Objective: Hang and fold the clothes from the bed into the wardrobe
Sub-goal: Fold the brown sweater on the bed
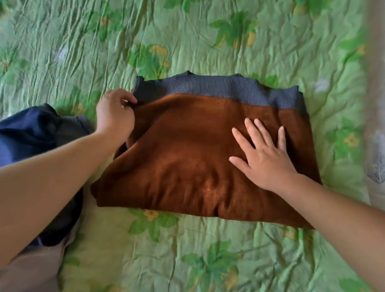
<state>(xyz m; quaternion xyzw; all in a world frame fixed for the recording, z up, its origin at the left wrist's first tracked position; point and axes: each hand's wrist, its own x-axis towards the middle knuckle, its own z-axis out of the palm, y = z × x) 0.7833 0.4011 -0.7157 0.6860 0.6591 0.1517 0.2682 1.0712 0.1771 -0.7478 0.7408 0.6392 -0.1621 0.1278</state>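
One rust-brown knit sweater (186,158) with a blue-grey ribbed band (211,86) along its far edge lies folded in a rough rectangle on the green floral bedspread (205,255); one crumpled navy garment (24,131) sits just left. Two hands: the left hand (115,114) pinches the sweater's far-left corner, and the right hand (263,157) lies flat with fingers spread, pressing its right half. Open bedspread lies far and near; the sweater's right side nears the bedspread's right edge.

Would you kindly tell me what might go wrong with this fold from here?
The left hand pinches the side edge of the folded rust-brown knit sweater beside its blue-grey ribbed band; pulling there may slide the layers apart. The right hand presses flat on it, so a tug could bunch the knit. The crumpled navy garment under the left forearm might get dragged.
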